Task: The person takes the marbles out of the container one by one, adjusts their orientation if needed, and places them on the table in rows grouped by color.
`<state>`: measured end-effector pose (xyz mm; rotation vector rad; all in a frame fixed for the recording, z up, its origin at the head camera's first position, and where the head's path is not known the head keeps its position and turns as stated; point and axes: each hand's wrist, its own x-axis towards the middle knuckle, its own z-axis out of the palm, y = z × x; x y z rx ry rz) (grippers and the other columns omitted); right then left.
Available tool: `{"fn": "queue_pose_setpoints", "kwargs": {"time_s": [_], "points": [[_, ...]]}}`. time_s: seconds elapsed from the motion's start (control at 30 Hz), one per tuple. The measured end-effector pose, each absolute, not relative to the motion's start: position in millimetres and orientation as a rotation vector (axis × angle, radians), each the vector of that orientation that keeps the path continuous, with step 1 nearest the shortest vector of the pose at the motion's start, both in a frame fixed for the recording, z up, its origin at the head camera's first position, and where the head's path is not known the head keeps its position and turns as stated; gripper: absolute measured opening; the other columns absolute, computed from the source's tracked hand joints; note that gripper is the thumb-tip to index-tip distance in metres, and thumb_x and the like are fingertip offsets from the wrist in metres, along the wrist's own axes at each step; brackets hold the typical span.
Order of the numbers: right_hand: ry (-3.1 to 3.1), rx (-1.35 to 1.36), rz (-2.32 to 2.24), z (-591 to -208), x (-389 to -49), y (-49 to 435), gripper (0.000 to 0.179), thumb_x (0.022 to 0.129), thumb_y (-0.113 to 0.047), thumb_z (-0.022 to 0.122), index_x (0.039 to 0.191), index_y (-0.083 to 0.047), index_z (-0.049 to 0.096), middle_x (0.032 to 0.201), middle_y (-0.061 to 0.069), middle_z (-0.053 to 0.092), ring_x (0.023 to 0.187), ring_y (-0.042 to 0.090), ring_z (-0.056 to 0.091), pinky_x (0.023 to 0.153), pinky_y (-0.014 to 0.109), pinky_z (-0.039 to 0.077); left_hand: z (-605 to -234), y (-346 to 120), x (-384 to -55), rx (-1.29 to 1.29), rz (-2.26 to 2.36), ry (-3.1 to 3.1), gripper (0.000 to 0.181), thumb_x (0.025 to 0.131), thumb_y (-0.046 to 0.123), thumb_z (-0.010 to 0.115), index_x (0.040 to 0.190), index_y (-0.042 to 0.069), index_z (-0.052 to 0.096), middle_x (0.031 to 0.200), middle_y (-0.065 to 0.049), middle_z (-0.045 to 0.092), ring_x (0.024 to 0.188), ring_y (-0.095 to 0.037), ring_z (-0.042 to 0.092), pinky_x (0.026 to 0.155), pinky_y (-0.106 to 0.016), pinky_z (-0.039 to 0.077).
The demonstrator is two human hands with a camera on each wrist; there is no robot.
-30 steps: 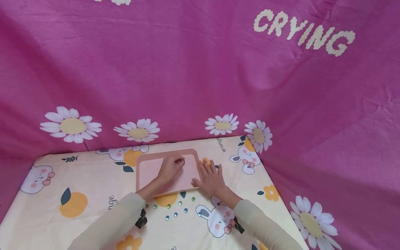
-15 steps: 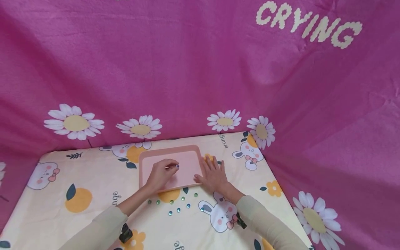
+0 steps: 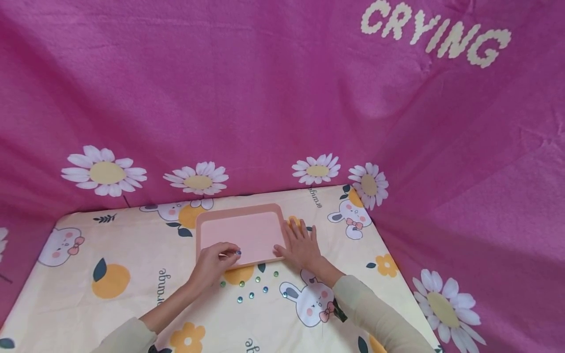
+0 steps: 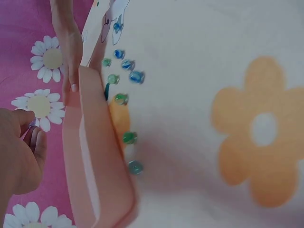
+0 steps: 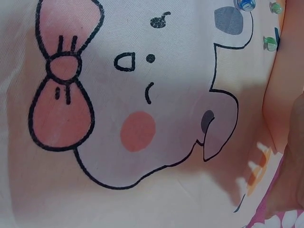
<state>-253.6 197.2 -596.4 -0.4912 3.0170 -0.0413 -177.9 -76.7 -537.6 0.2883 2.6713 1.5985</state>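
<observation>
A pink tray (image 3: 240,210) lies on the patterned cloth. Over its front left part, my left hand (image 3: 212,264) pinches a small purple-blue marble (image 3: 239,252) between thumb and fingertips; the same marble (image 4: 32,123) shows purplish in the left wrist view. With fingers straight and spread, my right hand (image 3: 302,249) rests at the tray's right edge, thumb over the rim. Several glass marbles lie loose on the cloth in front of the tray, among them a green marble (image 3: 242,284), a blue marble (image 3: 251,295) and a teal marble (image 4: 135,167).
The cream cloth (image 3: 145,245) covers the table and carries printed rabbits, oranges and flowers. A magenta curtain (image 3: 265,98) with daisies rises behind and to the right of the table. One blue marble (image 3: 285,295) lies apart from the others, over a printed rabbit's ear.
My left hand has moved left and nearer to me, from above the tray's middle to its front left part, still pinching the marble. My right hand stays at the tray's edge.
</observation>
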Motion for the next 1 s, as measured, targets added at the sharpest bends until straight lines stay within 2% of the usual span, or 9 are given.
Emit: {"fn": "queue_pose_setpoints", "kwargs": {"time_s": [0.3, 0.57, 1.0], "points": [[3.016, -0.492, -0.038, -597, -253, 197, 0.086, 0.096, -0.069, 0.035, 0.161, -0.016, 0.015, 0.165, 0.010, 0.013, 0.149, 0.040, 0.011, 0.113, 0.068, 0.008, -554, -82, -146, 0.166, 1.534, 2.605, 0.018, 0.090, 0.000, 0.071, 0.107, 0.007, 0.072, 0.090, 0.006, 0.066, 0.082, -0.013, 0.059, 0.078, -0.023, 0.054], [3.014, -0.493, -0.065, -598, -252, 196, 0.086, 0.096, -0.068, 0.037, 0.161, -0.015, 0.016, 0.165, 0.011, 0.015, 0.149, 0.040, 0.011, 0.112, 0.069, 0.007, -566, -87, -127, 0.062, 1.419, 2.644, 0.016, 0.090, 0.001, 0.071, 0.103, 0.010, 0.073, 0.090, 0.007, 0.065, 0.081, -0.013, 0.057, 0.075, -0.027, 0.054], [3.027, -0.487, -0.045, -595, -252, 196, 0.086, 0.095, -0.069, 0.037, 0.161, -0.016, 0.017, 0.165, 0.010, 0.015, 0.149, 0.040, 0.011, 0.113, 0.068, 0.007, -588, -93, -110, -0.052, 1.325, 2.729, 0.017, 0.086, 0.001, 0.073, 0.101, 0.009, 0.074, 0.085, 0.006, 0.066, 0.075, -0.009, 0.058, 0.067, -0.025, 0.053]]}}
